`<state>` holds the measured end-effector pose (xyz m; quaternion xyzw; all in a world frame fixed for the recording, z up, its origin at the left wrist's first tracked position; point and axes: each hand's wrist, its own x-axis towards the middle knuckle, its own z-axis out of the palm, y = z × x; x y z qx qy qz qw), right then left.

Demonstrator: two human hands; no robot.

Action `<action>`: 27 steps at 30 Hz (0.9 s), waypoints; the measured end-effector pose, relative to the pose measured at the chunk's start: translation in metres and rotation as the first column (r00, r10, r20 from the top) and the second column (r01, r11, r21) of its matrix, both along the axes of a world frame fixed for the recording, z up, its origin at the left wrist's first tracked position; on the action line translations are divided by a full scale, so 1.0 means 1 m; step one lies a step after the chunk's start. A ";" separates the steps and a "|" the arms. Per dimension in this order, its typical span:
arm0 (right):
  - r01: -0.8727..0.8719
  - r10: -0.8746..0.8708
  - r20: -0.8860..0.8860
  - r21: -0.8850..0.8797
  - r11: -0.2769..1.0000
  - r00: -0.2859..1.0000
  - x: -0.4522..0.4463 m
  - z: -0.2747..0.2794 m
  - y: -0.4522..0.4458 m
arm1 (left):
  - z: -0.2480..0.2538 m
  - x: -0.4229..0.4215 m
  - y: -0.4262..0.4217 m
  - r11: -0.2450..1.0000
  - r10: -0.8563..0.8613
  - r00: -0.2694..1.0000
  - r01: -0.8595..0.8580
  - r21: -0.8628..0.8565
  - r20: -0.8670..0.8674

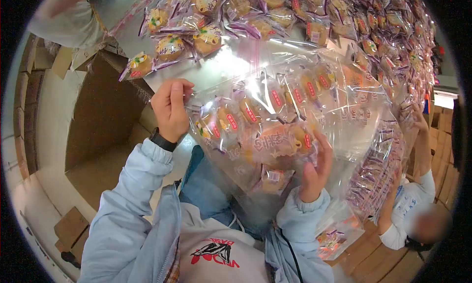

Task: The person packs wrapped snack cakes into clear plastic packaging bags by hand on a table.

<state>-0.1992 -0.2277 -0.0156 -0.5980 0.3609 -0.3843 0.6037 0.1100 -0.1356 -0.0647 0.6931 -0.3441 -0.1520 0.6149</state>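
A large clear plastic bag (364, 110) with printed lettering lies across the table's near edge, several wrapped pastries (250, 110) showing inside it. My left hand (172, 108), with a black watch on the wrist, pinches the bag's left corner. Low on the bag's near side is my right hand (317, 170), its thumb and fingers curved around the plastic beside a pastry with a red label. One wrapped pastry (273, 178) rests near the bag's bottom edge, left of my right hand.
Loose wrapped pastries (206, 39) pile up along the far side and right of the table. An open cardboard box (98, 130) stands at left. A co-worker (408, 204) is at the right, near a filled bag (376, 170). Another person's arm (69, 22) shows at upper left.
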 end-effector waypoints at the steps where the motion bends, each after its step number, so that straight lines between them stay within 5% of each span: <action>1: 0.020 -0.022 0.051 0.044 0.999 0.998 -0.004 -0.003 -0.001 | 0.001 0.001 -0.001 1.000 -0.003 1.000 0.003 0.005 0.000; 3: 0.048 -0.069 0.153 0.135 0.990 0.986 0.000 -0.002 -0.003 | 0.003 0.002 -0.004 1.000 0.000 0.998 -0.001 0.018 0.071; 6: 0.130 -0.141 0.079 0.128 0.983 0.987 0.010 -0.019 0.007 | 0.002 0.001 -0.004 1.000 0.004 0.997 -0.005 0.016 0.080; 9: -0.069 -0.012 -0.319 -0.240 0.968 0.948 0.024 -0.008 0.012 | 0.002 0.002 -0.004 0.999 0.009 0.996 -0.012 0.039 0.084; 10: -0.212 -0.025 -0.454 -0.463 0.861 0.890 0.017 -0.013 0.009 | 0.003 0.002 -0.004 0.999 0.008 0.996 -0.013 0.050 0.092; 13: -0.262 0.017 -0.419 -0.535 0.804 0.908 0.020 -0.002 -0.001 | 0.005 0.001 -0.005 0.998 0.022 0.992 -0.028 0.053 0.125; 16: -0.240 0.096 -0.332 -0.428 0.871 0.938 0.006 0.003 -0.007 | 0.006 0.002 -0.005 0.996 0.033 0.992 -0.042 0.074 0.121; 18: -0.196 0.163 -0.246 -0.115 0.974 0.955 -0.001 0.002 -0.002 | 0.004 0.003 -0.006 0.997 0.031 0.990 -0.040 0.064 0.135; 22: -0.153 0.164 -0.352 0.061 0.986 0.922 0.002 0.013 -0.006 | 0.004 0.002 -0.006 0.996 0.041 0.990 -0.052 0.076 0.136; 25: -0.129 -0.092 -0.694 -0.259 0.957 0.714 -0.011 0.015 -0.007 | 0.004 0.001 -0.007 0.997 0.039 0.989 -0.049 0.066 0.144; 27: -0.279 -0.116 -0.610 -0.513 0.812 0.784 -0.014 0.009 -0.008 | 0.001 0.004 -0.007 0.995 0.036 0.989 -0.049 0.086 0.141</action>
